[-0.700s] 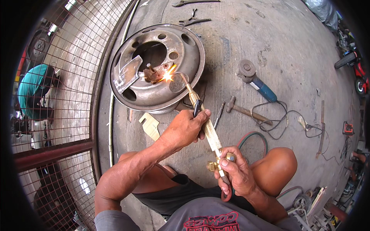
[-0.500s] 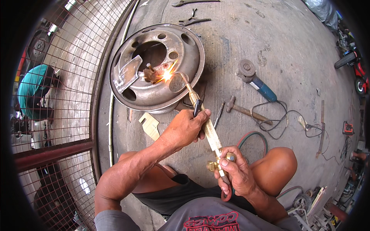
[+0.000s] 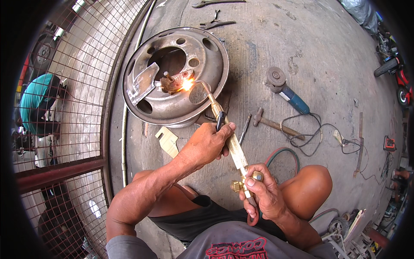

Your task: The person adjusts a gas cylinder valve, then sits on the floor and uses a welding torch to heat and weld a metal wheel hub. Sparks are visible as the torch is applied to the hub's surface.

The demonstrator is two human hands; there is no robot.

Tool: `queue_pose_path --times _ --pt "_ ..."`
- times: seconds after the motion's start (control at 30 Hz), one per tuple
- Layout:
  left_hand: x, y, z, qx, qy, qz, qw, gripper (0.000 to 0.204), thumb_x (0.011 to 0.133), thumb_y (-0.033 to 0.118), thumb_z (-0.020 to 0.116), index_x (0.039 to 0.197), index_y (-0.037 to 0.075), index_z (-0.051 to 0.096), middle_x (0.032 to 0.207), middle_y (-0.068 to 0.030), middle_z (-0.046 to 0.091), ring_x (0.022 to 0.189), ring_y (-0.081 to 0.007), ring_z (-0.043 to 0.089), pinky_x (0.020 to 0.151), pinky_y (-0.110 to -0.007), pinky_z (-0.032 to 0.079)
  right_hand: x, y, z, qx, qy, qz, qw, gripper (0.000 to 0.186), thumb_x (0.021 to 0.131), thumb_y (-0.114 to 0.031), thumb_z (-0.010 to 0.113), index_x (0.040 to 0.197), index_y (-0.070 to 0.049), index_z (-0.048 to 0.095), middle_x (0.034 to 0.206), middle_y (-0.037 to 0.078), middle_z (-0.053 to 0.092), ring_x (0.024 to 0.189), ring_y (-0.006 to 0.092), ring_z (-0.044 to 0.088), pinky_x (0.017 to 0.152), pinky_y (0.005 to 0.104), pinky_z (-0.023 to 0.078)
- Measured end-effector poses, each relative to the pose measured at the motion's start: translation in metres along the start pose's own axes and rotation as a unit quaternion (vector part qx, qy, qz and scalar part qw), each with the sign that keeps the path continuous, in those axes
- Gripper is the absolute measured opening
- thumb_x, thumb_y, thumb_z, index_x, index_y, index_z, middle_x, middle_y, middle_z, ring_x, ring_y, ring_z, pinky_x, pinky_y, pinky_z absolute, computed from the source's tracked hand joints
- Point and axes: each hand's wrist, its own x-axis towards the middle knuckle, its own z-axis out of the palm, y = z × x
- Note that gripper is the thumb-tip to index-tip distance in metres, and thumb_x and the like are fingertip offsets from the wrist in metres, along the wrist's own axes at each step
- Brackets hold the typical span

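Observation:
My left hand (image 3: 209, 144) grips the barrel of a brass cutting torch (image 3: 236, 153). Lower down, my right hand (image 3: 263, 192) is closed round the torch's valve end, where red and green hoses join. The bent tip points at a rusty bracket (image 3: 169, 85) with an upright bolt, lying on a steel wheel rim (image 3: 208, 64); a bright orange-white flame glows at the bracket's right side. A flat metal plate (image 3: 142, 84) rests on the rim to the bracket's left. A tan cut-out template (image 3: 167, 141) lies on the floor below the wheel.
An angle grinder (image 3: 293, 98) and hammer (image 3: 276, 125) lie at right among cords, with pliers (image 3: 217, 23) and a wrench (image 3: 217, 2) at top. Mesh fencing (image 3: 86, 52) runs along the left; a person in teal (image 3: 36, 97) bends beyond it. Motorbikes and clutter (image 3: 392, 77) line the right edge.
The glow at the bracket has shrunk slightly and its long streaks have shortened. My hands and the torch hold nearly the same position.

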Motion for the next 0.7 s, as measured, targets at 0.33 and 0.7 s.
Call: queue_pose_path --times 0.33,0.7 --pt "-0.0003 -0.0007 0.0 -0.001 -0.001 -0.003 1.0 0.054 0.108 0.05 0.054 0.08 0.005 0.063 0.061 -0.0036 0.061 0.049 -0.0091 0.051 0.048 -0.028 0.039 -0.0012 -0.0015 -0.0002 -0.005 0.0 0.005 1.0 0.022 0.108 -0.027 0.056 0.121 -0.014 0.043 0.083 0.011 0.059 0.045 0.0109 0.054 0.034 0.0241 0.042" --pt "-0.0033 0.0003 -0.0011 0.008 0.0 -0.001 1.0 0.058 0.107 0.054 0.053 0.08 0.004 0.064 0.061 -0.0042 0.061 0.05 -0.01 0.051 0.049 -0.029 0.041 -0.0015 -0.0001 -0.001 -0.002 -0.002 0.006 1.0 0.023 0.108 -0.028 0.057 0.121 -0.014 0.043 0.083 0.011 0.059 0.045 0.0109 0.055 0.034 0.0243 0.042"
